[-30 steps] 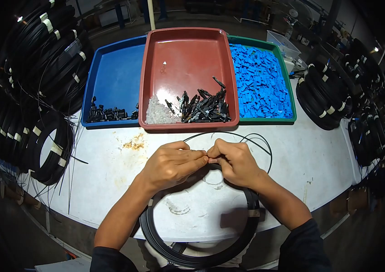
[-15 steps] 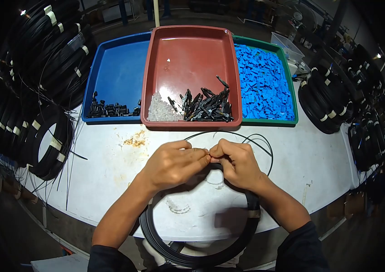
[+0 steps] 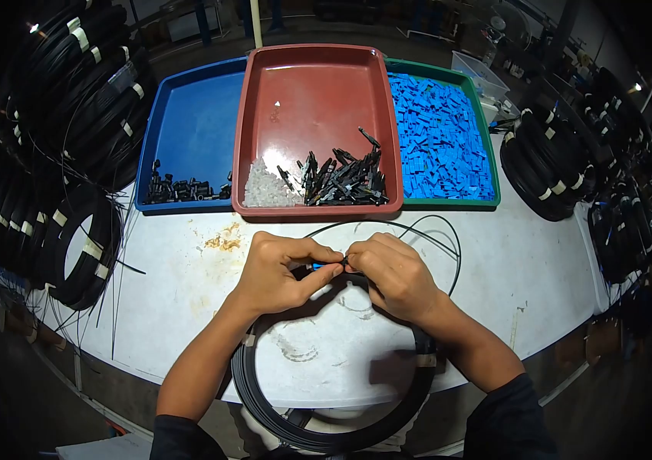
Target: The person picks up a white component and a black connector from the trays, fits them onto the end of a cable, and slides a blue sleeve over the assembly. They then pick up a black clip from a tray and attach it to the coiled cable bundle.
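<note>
My left hand (image 3: 284, 270) is closed in a pinch above the far side of a coil of black cable (image 3: 253, 395). Beneath its fingers shows a small blue connector piece (image 3: 317, 266), mostly hidden. My right hand (image 3: 396, 276) meets it fingertip to fingertip, pinching a small dark part (image 3: 345, 261) whose kind I cannot make out. A loose loop of black cable (image 3: 459, 257) curves out behind the hands and past the right one. The coil lies partly on the white table and reaches over its near edge.
Beyond my hands stand a blue tray (image 3: 188, 100) with black fittings, a red tray (image 3: 318, 57) with whitish bits and slim black parts, and a green tray (image 3: 487, 146) full of blue pieces. Taped cable coils are stacked at left (image 3: 73, 245) and right (image 3: 541, 169).
Both hands have stayed together while their fingers shifted. The left fingers have parted from the thumb enough to show the blue piece. The right fingers now reach further over the pinch.
</note>
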Demonstrator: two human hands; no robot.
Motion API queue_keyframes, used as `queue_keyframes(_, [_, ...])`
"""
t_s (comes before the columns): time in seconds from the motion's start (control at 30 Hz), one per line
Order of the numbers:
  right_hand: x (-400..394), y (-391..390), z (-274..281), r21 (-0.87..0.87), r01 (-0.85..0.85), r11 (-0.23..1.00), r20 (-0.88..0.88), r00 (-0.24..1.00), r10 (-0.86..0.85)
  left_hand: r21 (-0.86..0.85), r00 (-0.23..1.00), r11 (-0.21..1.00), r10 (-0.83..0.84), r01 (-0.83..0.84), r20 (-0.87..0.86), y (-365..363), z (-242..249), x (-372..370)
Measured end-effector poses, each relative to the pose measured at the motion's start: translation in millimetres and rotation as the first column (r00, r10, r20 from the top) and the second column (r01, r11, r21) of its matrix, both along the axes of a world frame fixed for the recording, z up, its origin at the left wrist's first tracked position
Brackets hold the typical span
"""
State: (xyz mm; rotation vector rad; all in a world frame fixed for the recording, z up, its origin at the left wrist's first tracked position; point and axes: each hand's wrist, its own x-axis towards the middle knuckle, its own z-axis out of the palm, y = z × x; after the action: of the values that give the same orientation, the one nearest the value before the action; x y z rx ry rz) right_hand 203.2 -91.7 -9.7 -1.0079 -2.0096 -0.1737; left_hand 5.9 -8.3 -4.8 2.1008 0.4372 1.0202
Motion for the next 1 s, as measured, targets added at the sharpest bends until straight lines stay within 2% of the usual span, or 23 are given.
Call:
queue_keyframes(0.07, [0,-2,4,0.021,-0.004,1.000,0.077,0.997,0.002,-0.051,1.000,0.999,-0.004,0.003,-0.010,-2,-1,0])
queue_keyframes(0.13, [3,-2,0,-0.051,-0.006,0.999,0.045,0.999,0.009,0.151,1.000,0.989,0.013,-0.010,-0.017,-3,-3,1])
queue_keyframes(0.17, [4,-2,-2,-0.122,-0.014,0.992,0.015,1.000,0.016,0.151,1.000,0.988,0.011,-0.008,-0.018,-1,-3,2])
queue_keyframes(0.2, [5,-2,-3,-0.120,-0.012,0.993,0.014,1.000,0.014,0.457,0.999,0.889,-0.020,0.035,-0.037,3,-3,2])
queue_keyframes(0.23, [5,-1,-3,-0.281,-0.080,0.957,-0.185,0.982,0.028,0.715,0.997,0.695,-0.043,0.077,-0.065,6,-2,1])
queue_keyframes(0.27, [4,-1,-4,-0.418,-0.178,0.891,-0.377,0.926,0.009,0.769,0.998,0.637,-0.026,0.058,-0.053,4,1,3])
queue_keyframes(0.37, [2,0,-3,-0.387,-0.177,0.905,-0.366,0.930,0.026,0.660,0.998,0.749,-0.047,0.059,-0.036,7,-1,0])
queue_keyframes(0.4, [2,-1,-4,-0.339,-0.088,0.936,-0.229,0.973,0.009,0.659,0.999,0.751,-0.041,0.052,-0.032,6,0,-2])
queue_keyframes(0.43, [1,-1,-3,-0.343,-0.093,0.935,-0.225,0.974,0.014,0.479,0.999,0.878,-0.009,0.026,-0.038,3,1,-3])
queue_keyframes(0.47, [1,-1,-1,-0.220,-0.048,0.974,-0.090,0.996,0.029,0.275,0.999,0.961,0.019,-0.004,-0.050,-1,3,-4])
queue_keyframes(0.5, [0,-2,0,-0.086,-0.019,0.996,0.046,0.999,0.023,0.059,0.997,0.998,0.040,-0.036,-0.068,-4,5,-4])
queue_keyframes(0.53, [-1,-2,2,0.013,0.011,1.000,0.103,0.995,-0.012,-0.048,0.999,0.998,0.028,-0.030,-0.043,-4,6,-2])
queue_keyframes(0.63, [0,-7,10,-0.036,0.019,0.999,0.174,0.985,-0.013,-0.046,0.999,0.999,-0.003,0.000,-0.050,-5,6,-1])
queue_keyframes(0.67, [1,-7,5,-0.033,0.023,0.999,0.170,0.985,-0.017,0.183,0.998,0.983,-0.010,0.023,-0.069,-4,5,-2])
queue_keyframes(0.7, [1,-5,-2,-0.186,-0.010,0.982,-0.005,1.000,0.009,0.186,0.997,0.982,-0.015,0.029,-0.073,-1,3,-2])
queue_keyframes(0.73, [1,-5,-6,-0.325,-0.069,0.943,-0.183,0.983,0.009,0.503,0.996,0.862,-0.025,0.064,-0.085,1,2,-1])
queue_keyframes(0.77, [1,-5,-5,-0.323,-0.065,0.944,-0.189,0.982,0.003,0.760,0.995,0.643,-0.032,0.096,-0.098,3,1,0])
queue_keyframes(0.8, [1,-4,-2,-0.374,-0.127,0.919,-0.291,0.957,0.013,0.788,0.998,0.612,-0.021,0.060,-0.060,4,-1,0])
queue_keyframes(0.83, [1,-3,0,-0.418,-0.196,0.887,-0.388,0.921,0.021,0.789,0.998,0.611,-0.021,0.062,-0.061,4,1,0])
queue_keyframes(0.9, [1,-2,-1,-0.371,-0.139,0.918,-0.309,0.951,0.019,0.526,0.998,0.849,-0.024,0.053,-0.063,2,6,-2])
queue_keyframes(0.93, [1,-1,-2,-0.245,-0.073,0.967,-0.149,0.988,0.037,0.376,0.997,0.927,0.013,0.017,-0.077,-1,5,-2])
queue_keyframes(0.97, [2,0,-2,-0.104,-0.028,0.994,0.014,0.999,0.030,0.374,0.997,0.927,0.015,0.013,-0.074,-3,6,-2])
queue_keyframes(1.0, [1,0,0,-0.028,-0.023,0.999,0.046,0.999,0.024,0.111,0.996,0.994,0.013,-0.003,-0.092,-4,9,-2])
